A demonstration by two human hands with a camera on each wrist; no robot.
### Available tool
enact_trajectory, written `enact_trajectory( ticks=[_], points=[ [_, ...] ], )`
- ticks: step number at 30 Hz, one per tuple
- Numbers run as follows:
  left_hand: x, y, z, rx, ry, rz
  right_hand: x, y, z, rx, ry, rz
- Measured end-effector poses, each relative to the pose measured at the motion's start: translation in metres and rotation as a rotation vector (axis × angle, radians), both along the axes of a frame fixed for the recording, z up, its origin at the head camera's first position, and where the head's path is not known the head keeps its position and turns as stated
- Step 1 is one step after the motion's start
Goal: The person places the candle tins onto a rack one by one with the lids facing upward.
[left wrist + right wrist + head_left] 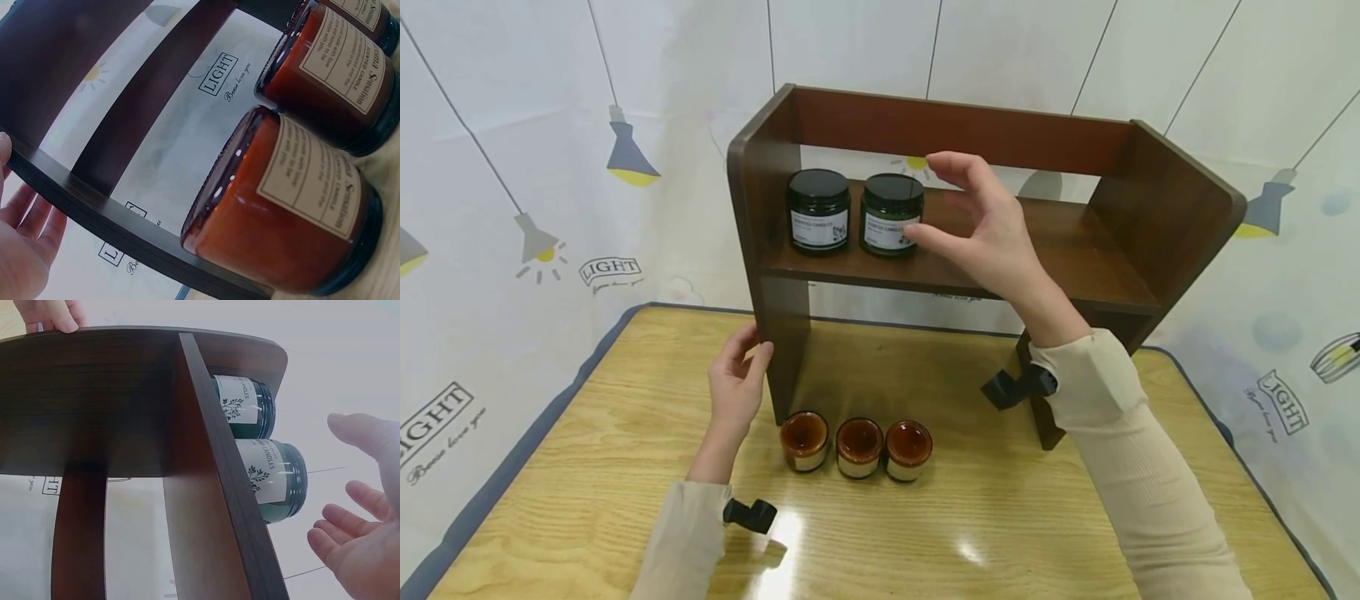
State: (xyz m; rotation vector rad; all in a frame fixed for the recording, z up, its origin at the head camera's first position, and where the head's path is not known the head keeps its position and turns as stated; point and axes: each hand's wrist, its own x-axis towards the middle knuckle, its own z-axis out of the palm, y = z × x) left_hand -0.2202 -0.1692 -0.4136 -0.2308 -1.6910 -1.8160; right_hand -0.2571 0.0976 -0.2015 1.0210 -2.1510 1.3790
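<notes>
Two dark green lidded candle jars with white labels stand side by side at the left end of a brown wooden shelf (1037, 225). Just right of the inner candle jar (275, 478), my right hand (985, 225) hovers with thumb and fingers spread apart and nothing between them. The outer candle jar (818, 212) is close to the side panel. My left hand (739, 387) rests against the shelf's left side panel, its fingers partly behind the edge. Below, on the table, three amber glass candles (859, 447) form a row, the leftmost candle (281, 206) nearest the panel.
The shelf stands on a light wooden table (865, 542) with a dark blue edge. Behind it hangs a pale backdrop (685, 192) printed with lamps. The shelf's right side panel (1172, 217) flares toward the right.
</notes>
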Motion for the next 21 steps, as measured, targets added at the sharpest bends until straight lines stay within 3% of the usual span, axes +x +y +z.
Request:
enact_trajectory(
  ticks=[8,21],
  points=[
    [0.000,0.000,0.000,-0.009,-0.007,0.002,0.009,0.007,-0.008,-0.047,0.052,0.054],
    [0.000,0.000,0.000,-0.017,-0.036,0.016,0.032,0.016,-0.017,-0.092,0.053,0.106]
  ],
)
